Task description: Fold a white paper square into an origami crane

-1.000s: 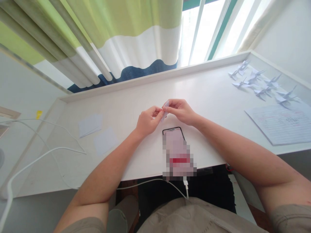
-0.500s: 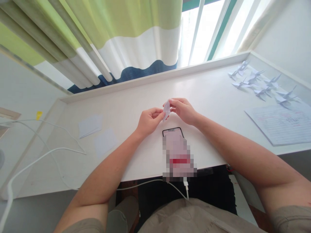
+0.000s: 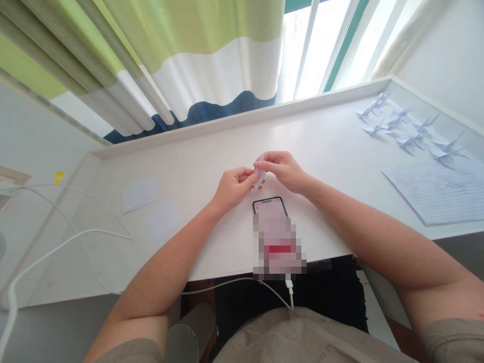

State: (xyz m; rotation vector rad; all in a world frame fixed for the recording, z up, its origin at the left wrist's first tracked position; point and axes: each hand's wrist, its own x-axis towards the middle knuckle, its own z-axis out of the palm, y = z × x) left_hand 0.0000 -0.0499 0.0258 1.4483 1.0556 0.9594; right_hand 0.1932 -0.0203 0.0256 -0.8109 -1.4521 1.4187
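A small folded piece of white paper (image 3: 259,176) is pinched between both hands just above the white desk (image 3: 325,146). My left hand (image 3: 232,187) grips its lower end with closed fingers. My right hand (image 3: 283,169) pinches its upper end with thumb and fingertips. Most of the paper is hidden by my fingers. A phone (image 3: 267,204) lies on the desk right below the hands, its screen blurred.
Two white paper squares (image 3: 140,194) lie at the left. Several folded paper cranes (image 3: 406,130) sit at the far right, beside a lined notebook sheet (image 3: 438,194). White cables (image 3: 75,237) run over the left side. A curtain and window stand behind the desk.
The paper was raised and turned slightly half a second ago; now it sits lower and more covered by my fingers. Both hands stay in nearly the same place.
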